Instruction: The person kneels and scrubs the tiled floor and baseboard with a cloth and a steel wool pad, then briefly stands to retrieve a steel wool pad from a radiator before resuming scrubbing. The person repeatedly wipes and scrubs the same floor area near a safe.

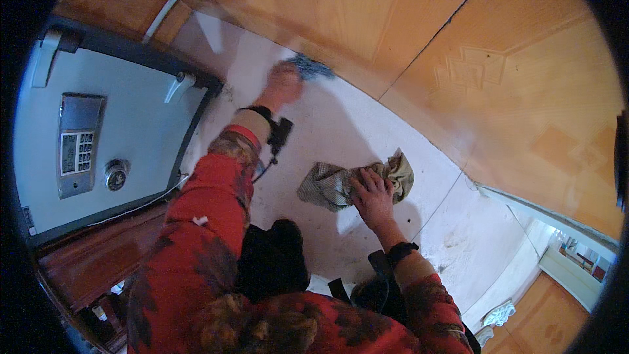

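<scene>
My left hand [286, 83], blurred, reaches out to a blue-grey cloth or brush [312, 67] on the pale floor, against the edge of the patterned wooden panel. How its fingers hold that thing is hard to make out. Nearer to me, my right hand [374, 196] presses down with spread fingers on a crumpled checked cloth [327, 187]. The cloth's tan, folded end [402, 174] lies beyond my fingers. Both wrists wear black straps.
A pale safe door [147, 123] with a keypad, dial and handles stands at left, above dark red wood [103, 255]. Large orange wooden panels [442, 69] border the floor [354, 128]. White shoes [499, 313] lie at lower right, near a white ledge [572, 270].
</scene>
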### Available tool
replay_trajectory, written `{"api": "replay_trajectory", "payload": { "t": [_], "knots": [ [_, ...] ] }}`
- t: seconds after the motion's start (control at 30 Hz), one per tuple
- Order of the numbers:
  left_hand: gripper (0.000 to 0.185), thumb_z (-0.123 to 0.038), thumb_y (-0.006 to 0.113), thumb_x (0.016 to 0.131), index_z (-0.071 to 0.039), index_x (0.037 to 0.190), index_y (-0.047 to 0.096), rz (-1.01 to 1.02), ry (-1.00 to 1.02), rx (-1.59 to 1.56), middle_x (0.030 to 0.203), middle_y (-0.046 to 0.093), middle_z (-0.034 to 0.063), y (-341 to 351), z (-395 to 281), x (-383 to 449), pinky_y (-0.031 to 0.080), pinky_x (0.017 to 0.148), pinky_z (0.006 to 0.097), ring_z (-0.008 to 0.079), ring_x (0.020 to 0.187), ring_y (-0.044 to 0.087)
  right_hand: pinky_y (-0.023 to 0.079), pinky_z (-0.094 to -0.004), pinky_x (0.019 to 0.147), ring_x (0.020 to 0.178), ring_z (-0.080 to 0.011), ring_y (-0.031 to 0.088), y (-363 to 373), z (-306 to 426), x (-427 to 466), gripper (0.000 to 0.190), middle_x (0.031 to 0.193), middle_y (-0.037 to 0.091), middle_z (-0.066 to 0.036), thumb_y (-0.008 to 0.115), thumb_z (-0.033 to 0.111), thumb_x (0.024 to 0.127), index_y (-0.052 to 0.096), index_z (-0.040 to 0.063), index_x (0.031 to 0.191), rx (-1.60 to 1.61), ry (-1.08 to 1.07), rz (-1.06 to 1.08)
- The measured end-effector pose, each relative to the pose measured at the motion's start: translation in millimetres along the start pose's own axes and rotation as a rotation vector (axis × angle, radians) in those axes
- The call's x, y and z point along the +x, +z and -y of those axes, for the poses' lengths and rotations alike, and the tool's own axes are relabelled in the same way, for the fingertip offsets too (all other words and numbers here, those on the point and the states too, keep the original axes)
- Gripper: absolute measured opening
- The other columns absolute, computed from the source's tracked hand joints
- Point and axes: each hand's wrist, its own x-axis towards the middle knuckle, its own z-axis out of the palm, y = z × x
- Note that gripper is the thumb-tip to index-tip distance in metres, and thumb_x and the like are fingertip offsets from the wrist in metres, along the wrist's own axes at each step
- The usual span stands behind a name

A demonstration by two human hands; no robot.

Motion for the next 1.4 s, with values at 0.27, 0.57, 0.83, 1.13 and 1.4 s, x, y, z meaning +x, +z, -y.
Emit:
{"api": "replay_trajectory", "payload": {
  "t": [0.27,0.57,0.83,1.13,1.4],
  "knots": [
    [0.044,-0.011,0.052,0.08,0.007,0.121,0.048,0.153,0.351,-0.246,0.129,0.047,0.0294,-4,-36,-50,0.035,0.107,0.0475,0.0443,0.123,0.043,0.026,-0.0544,0.106,0.133,-0.027,0.036,2,3,6,0.047,0.142,0.043,-0.006,0.068,0.028,0.08,0.057,0.023,0.126,0.063,0.033,0.028],
    [0.052,-0.021,0.061,0.079,0.008,0.121,0.052,-0.101,0.067,0.016,0.122,0.053,0.0287,-15,24,17,0.036,0.102,0.0519,0.0438,0.114,0.051,0.026,-0.0548,0.105,0.133,-0.0283,0.035,7,1,6,0.049,0.142,0.043,-0.005,0.068,0.027,0.08,0.056,0.025,0.128,0.029,0.048,0.041],
    [0.071,-0.025,0.067,0.077,0.011,0.132,0.039,0.223,0.362,0.01,0.145,0.031,0.0312,-3,-83,-65,0.02,0.116,0.0485,0.0457,0.139,0.023,0.026,-0.0527,0.105,0.132,-0.0281,0.037,8,4,7,0.048,0.141,0.044,-0.005,0.069,0.022,0.078,0.058,0.024,0.126,0.012,0.02,0.001],
    [0.055,-0.009,0.066,0.074,0.006,0.123,0.048,0.222,0.454,0.074,0.141,0.039,0.0264,-23,-21,-155,0.028,0.113,0.0453,0.0402,0.134,0.034,0.027,-0.0499,0.106,0.131,-0.0277,0.038,6,1,0,0.047,0.138,0.046,-0.007,0.068,0.021,0.079,0.058,0.02,0.125,0.041,-0.011,-0.065],
    [0.034,-0.01,0.053,0.088,-0.001,0.121,0.054,-0.147,-0.498,-0.586,0.118,0.06,0.0205,-74,22,-122,0.044,0.093,0.0403,0.0356,0.109,0.057,0.023,-0.0597,0.108,0.141,-0.0397,0.022,2,5,-38,0.049,0.151,0.028,-0.014,0.066,0.02,0.081,0.056,0.024,0.129,0.081,-0.114,0.074]
  ]
}}
